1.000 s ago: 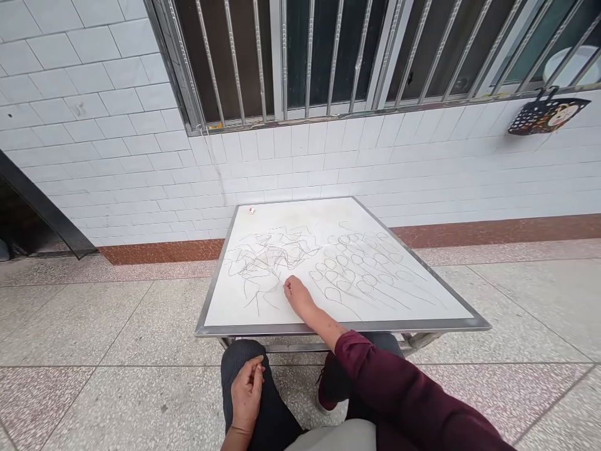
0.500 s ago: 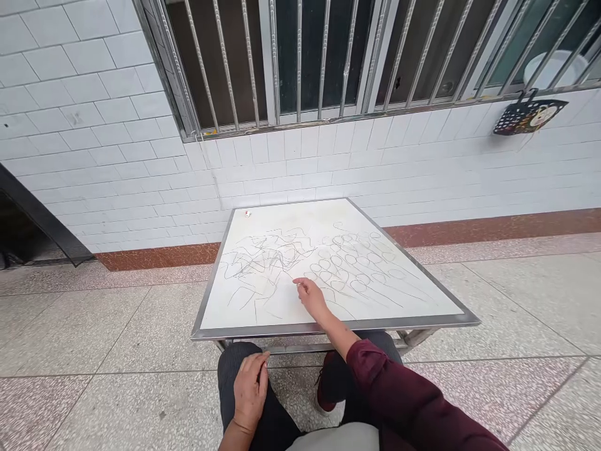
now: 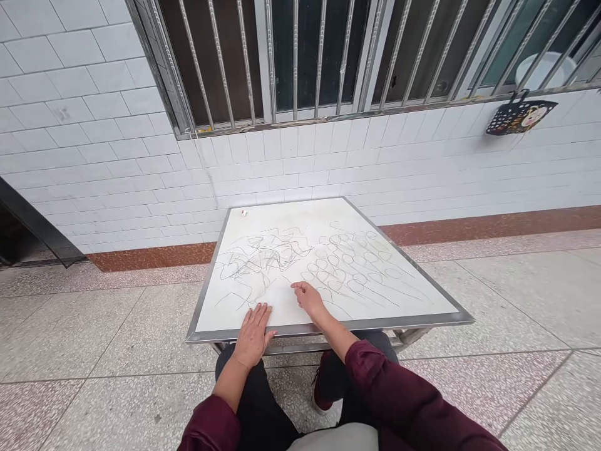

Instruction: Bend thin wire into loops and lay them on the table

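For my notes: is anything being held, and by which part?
The left hand rests on the tabletop, holding nothing; whether the right hand pinches anything cannot be told.

We hold our left hand (image 3: 252,337) flat, palm down, fingers (image 3: 256,315) lightly spread and pointing forward, thumb out to the side. Our right hand (image 3: 309,300) stretches its index finger (image 3: 299,285) leftward, other fingers curled under; both forearms (image 3: 339,334) slant inward.
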{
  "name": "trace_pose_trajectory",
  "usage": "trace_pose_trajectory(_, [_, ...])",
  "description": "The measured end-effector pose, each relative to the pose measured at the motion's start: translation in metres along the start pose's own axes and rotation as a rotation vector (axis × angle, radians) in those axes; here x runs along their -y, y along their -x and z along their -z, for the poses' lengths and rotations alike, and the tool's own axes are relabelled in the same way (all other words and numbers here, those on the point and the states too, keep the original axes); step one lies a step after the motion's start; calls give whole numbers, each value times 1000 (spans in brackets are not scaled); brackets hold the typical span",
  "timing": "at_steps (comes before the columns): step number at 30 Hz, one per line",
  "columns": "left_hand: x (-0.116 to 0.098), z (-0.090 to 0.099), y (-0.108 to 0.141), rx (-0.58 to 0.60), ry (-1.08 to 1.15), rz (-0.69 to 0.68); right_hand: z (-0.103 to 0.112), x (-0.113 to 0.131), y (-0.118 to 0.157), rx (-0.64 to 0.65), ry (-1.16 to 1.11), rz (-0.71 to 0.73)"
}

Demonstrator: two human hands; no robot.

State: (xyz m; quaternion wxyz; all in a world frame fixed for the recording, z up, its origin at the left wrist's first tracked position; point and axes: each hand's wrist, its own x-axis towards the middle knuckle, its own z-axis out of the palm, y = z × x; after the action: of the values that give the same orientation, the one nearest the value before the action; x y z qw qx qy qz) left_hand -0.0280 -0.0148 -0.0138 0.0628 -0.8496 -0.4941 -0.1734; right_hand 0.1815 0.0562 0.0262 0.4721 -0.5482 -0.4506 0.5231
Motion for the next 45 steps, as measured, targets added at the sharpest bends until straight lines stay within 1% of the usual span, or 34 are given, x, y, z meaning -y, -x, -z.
trace_pose_trajectory(4, [15, 2, -10, 2, 73, 18, 9, 5, -5, 22, 86, -8])
trace_pose_trajectory(8, [27, 4, -24, -15, 184, 54, 15, 9, -5, 65, 78, -43])
trace_pose_trajectory(11, [33, 5, -31, -47, 299, 92, 15, 8, 2, 87, 18, -26])
trace_pose_trajectory(15, [31, 9, -31, -129, 494, 180, 12, 10, 19, 95, -67, 57])
trace_pose_trajectory(18, [20, 16, -27, -233, 659, 311, 11, 15, 35, 98, -97, 116])
trace_pose_trajectory(20, [5, 22, -25, -316, 785, 425, 11, 18, 46, 113, -100, 154])
trace_pose_trajectory(22, [-15, 29, -26, -383, 936, 529, 10, 18, 57, 152, -92, 193])
trace_pose_trajectory(26, [-53, 48, -26, -439, 1249, 636, 8, 13, 79, 264, -65, 207])
trace_pose_trajectory(29, [-69, 66, -23, -471, 1384, 705, 11, 9, 91, 360, -38, 218])
trace_pose_trajectory(32, [-77, 85, -18, -461, 1523, 799, 18, 14, 100, 442, -18, 237])
trace_pose_trajectory(34, [-81, 96, -16, -433, 1609, 859, 23, 21, 103, 433, -11, 257])
trace_pose_trajectory(37, [-89, 109, -13, -368, 1684, 900, 28, 33, 105, 384, -5, 298])
trace_pose_trajectory(41, [-97, 119, -11, -286, 1699, 913, 31, 41, 107, 358, 17, 340])
trace_pose_trajectory(45, [-103, 125, -9, -204, 1721, 862, 34, 46, 113, 354, 98, 450])
